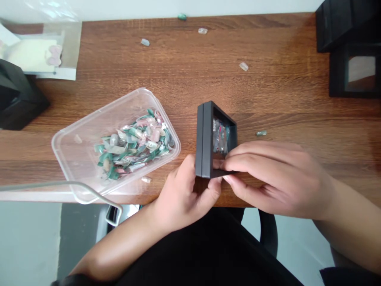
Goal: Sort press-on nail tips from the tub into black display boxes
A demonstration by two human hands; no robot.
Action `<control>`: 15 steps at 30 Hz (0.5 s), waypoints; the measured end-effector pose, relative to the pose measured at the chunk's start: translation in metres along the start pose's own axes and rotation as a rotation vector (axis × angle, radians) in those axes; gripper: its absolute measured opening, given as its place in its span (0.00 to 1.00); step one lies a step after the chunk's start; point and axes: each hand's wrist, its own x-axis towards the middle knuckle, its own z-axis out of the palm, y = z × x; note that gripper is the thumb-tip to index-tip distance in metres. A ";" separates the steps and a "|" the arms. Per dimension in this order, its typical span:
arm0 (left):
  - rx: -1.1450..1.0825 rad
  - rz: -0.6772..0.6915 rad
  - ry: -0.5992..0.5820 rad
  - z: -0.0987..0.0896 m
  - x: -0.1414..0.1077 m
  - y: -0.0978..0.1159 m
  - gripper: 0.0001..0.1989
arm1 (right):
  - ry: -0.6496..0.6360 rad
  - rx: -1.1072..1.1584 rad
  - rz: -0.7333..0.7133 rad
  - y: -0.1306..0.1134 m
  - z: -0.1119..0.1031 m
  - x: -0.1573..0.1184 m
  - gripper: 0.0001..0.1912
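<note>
A black display frame (204,139) stands tilted on edge near the table's front, its recessed face turned to the right. Behind the clear film inside it show several decorated press-on nails (220,137). My left hand (186,194) grips the frame's lower left corner, thumb underneath. The fingers of my right hand (276,178) pinch its lower right edge, fingertips reaching into the recess. To the left, a clear plastic tub (80,139) holds a heap of green, pink and clear press-on nails (133,145).
Loose nails lie about the wooden table (119,71), one green nail (261,133) right of the frame. Black frames (354,75) are stacked at the right. A black box (20,95) and plastic-wrapped cards (38,55) sit left. A pale wire (86,188) crosses the tub's front.
</note>
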 end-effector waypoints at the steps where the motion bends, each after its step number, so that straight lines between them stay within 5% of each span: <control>1: -0.017 -0.005 -0.014 0.000 0.001 0.000 0.11 | 0.003 0.001 -0.001 0.000 0.000 0.000 0.07; 15: -0.096 0.030 -0.085 -0.005 0.005 -0.001 0.12 | 0.004 0.099 0.028 -0.002 0.002 0.002 0.09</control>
